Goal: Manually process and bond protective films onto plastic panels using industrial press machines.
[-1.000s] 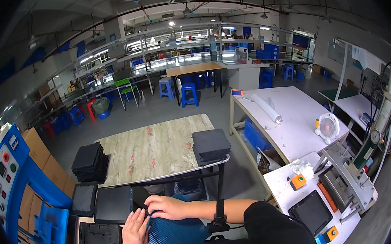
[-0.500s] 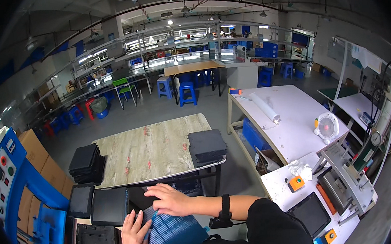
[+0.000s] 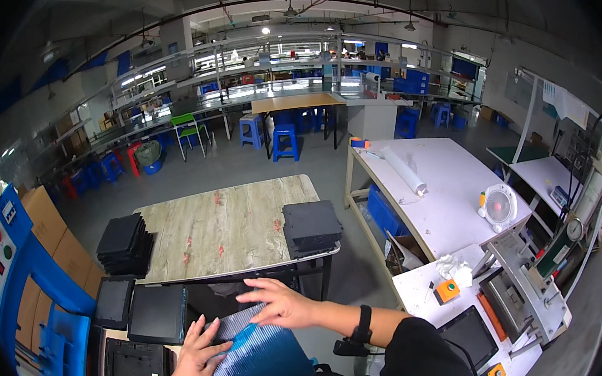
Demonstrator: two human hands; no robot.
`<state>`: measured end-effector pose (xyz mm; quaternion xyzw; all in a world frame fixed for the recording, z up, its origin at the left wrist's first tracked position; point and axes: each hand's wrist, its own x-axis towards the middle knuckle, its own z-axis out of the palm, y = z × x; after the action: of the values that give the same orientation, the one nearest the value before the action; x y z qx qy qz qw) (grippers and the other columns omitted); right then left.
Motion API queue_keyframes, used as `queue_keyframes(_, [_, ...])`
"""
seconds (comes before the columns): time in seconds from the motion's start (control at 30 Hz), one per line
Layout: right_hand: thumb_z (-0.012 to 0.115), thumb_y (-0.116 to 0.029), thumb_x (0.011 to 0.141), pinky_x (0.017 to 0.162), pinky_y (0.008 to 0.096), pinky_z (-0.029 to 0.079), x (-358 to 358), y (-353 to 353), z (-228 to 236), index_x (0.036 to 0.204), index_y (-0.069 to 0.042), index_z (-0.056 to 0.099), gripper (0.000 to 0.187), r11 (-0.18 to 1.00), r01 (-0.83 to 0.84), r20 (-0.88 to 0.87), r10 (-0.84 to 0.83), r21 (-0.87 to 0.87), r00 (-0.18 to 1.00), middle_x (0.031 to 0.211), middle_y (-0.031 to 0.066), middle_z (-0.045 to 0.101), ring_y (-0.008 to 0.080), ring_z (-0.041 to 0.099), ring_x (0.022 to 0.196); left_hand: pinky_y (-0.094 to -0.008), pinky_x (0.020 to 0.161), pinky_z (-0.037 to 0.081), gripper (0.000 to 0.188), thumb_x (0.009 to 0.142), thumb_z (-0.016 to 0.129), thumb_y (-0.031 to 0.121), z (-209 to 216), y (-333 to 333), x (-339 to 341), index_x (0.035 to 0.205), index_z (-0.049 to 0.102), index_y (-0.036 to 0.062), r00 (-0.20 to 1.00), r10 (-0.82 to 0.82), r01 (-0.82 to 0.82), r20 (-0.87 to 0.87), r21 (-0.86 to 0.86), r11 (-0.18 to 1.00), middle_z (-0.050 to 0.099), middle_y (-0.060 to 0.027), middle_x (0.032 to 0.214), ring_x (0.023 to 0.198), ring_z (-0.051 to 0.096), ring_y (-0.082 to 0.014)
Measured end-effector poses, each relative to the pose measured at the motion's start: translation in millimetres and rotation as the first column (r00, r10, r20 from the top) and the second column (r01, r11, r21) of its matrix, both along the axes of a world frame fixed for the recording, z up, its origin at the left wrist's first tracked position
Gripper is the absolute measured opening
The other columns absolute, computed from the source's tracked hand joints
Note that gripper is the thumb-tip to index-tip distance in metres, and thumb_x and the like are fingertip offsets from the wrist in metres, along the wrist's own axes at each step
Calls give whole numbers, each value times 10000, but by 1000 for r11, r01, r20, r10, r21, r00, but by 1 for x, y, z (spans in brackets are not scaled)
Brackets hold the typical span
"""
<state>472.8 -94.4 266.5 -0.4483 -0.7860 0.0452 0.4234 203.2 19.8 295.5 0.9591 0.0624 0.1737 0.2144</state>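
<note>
Apparently to steady the blue sheet [image 3: 261, 360] right of the black case [image 3: 157, 313], we set our left hand [image 3: 194, 359], fingers spread, at its left edge and our right hand [image 3: 283, 306] at its far edge, perhaps pinching, we cannot tell.

Left hand [image 3: 194, 359]: fingers spread, at blue sheet [image 3: 268, 355]
Right hand [image 3: 279, 306]: over same sheet, grip unclear
Black panel [image 3: 157, 313]: left of left hand
Table [image 3: 212, 223]: beyond both hands

Distant lamps [image 3: 265, 31] glow in dimness, glare streaks the blue sheet [image 3: 257, 356], and bent, dark edges seem soft.
</note>
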Motion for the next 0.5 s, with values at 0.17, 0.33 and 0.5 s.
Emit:
queue_keyframes(0.17, [709,-188,728,1063,550,243,-11,-19,6,845,-187,713,118,988,48,244,-83,146,966,1340,57,494,349,316,1329,-496,1113,150,300,731,696,112,-8,8,4,1013,722,211,998,-37,29,-57,-130,991,380,-124,1439,1372,227,-394])
queue_keyframes(0.33, [730,-151,701,1085,513,181,25,-17,-6,1103,-248,680,417,984,91,-32,-97,-154,995,1464,74,336,332,181,1390,-508,1115,125,315,718,699,100,7,2,6,1012,725,209,997,-53,44,-62,-138,989,375,-110,1446,1379,200,-404])
queue_keyframes(0.5, [690,-108,705,1090,540,198,-19,-51,-6,1047,-200,680,355,993,106,241,-113,43,964,1437,48,385,350,231,1372,-517,1112,123,268,723,706,122,-15,10,-3,980,729,194,994,-66,46,-86,-221,974,364,-106,1452,1377,193,-409])
